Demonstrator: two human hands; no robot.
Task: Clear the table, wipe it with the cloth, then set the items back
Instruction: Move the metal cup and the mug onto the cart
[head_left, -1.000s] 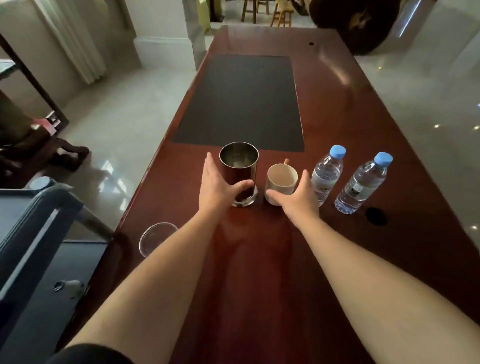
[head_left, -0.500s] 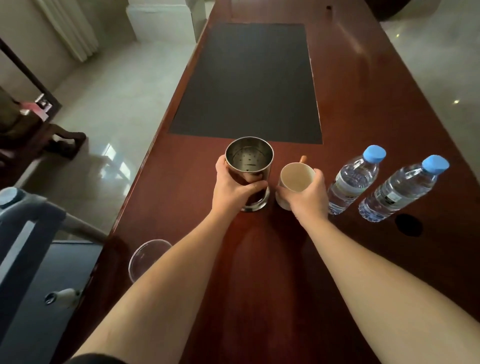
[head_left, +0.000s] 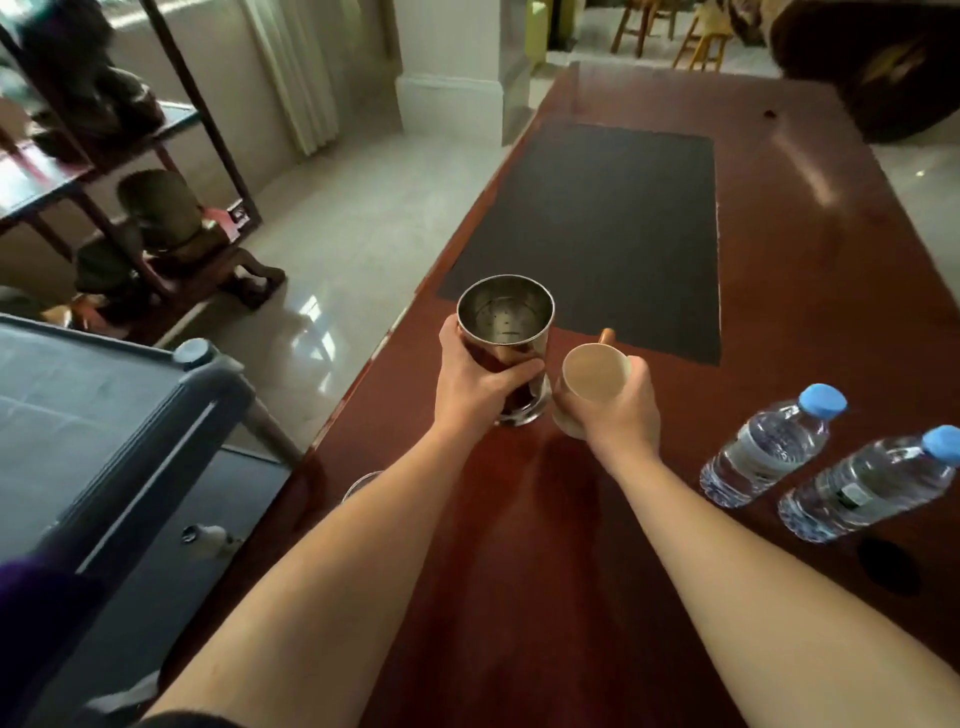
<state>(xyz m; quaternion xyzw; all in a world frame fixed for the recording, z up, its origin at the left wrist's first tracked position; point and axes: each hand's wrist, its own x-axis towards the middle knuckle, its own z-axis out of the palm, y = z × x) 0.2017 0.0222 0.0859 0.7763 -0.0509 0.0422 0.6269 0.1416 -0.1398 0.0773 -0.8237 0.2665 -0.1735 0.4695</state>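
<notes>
My left hand (head_left: 475, 382) is wrapped around a shiny steel canister (head_left: 506, 322), which is tilted and lifted near the left edge of the dark red wooden table (head_left: 545, 597). Right beside it, my right hand (head_left: 621, 410) grips a cream mug (head_left: 589, 376) with a brown handle pointing away from me. Two water bottles with blue caps, one (head_left: 769, 447) nearer the mug and one (head_left: 867, 486) further right, stand on the table at the right. A clear round lid (head_left: 361, 486) peeks out at the table's left edge, mostly hidden by my left forearm.
A black mat (head_left: 597, 234) covers the table's middle beyond the hands. A dark round hole (head_left: 888, 564) sits in the tabletop near the bottles. A grey cart (head_left: 104, 441) stands left of the table. A dark shelf (head_left: 119, 171) with figurines is at far left.
Both hands closed on their objects, then lifted the canister and the mug off the table and shifted them left. The view has swung left toward the cart.
</notes>
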